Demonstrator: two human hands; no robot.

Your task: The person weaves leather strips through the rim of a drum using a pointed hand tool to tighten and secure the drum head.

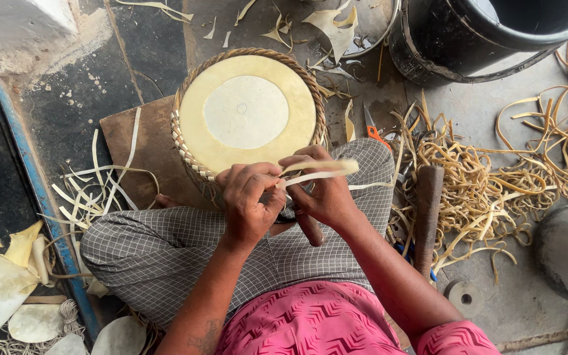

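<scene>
- Down at lap height: left hand (pixel 252 204) curled tight, fingers folded in around the near end of a pale flat strip (pixel 320 172), thumb pressed on top.
- Right beside it, touching: right hand (pixel 323 190), fingers pinched closed on the same strip, a dark wooden handle (pixel 310 230) poking out below the palm; blade or tip hidden, kind of tool impossible to tell.
- Strip itself running rightwards from the two hands, loose end free above the right knuckles, just in front of the drum's near edge.
- Just beyond the hands: round drum (pixel 247 113) with a cream skin and paler centre disc, rim wrapped in woven lacing, resting on a brown board (pixel 141 148) against the checked cloth (pixel 165 250) over the crossed legs.
- Off to the right on the grey floor: tangled heap of tan strips (pixel 488 177), a long wooden mallet-like handle (pixel 427 217) lying beside the knee, orange-handled scissors (pixel 376 135) near the drum.
- Top right: big black bucket (pixel 481 33), partly out of view.
- Left side: scattered pale cuttings (pixel 93 190) by the board, and cream offcuts of hide (pixel 1 283) at the lower left corner.
</scene>
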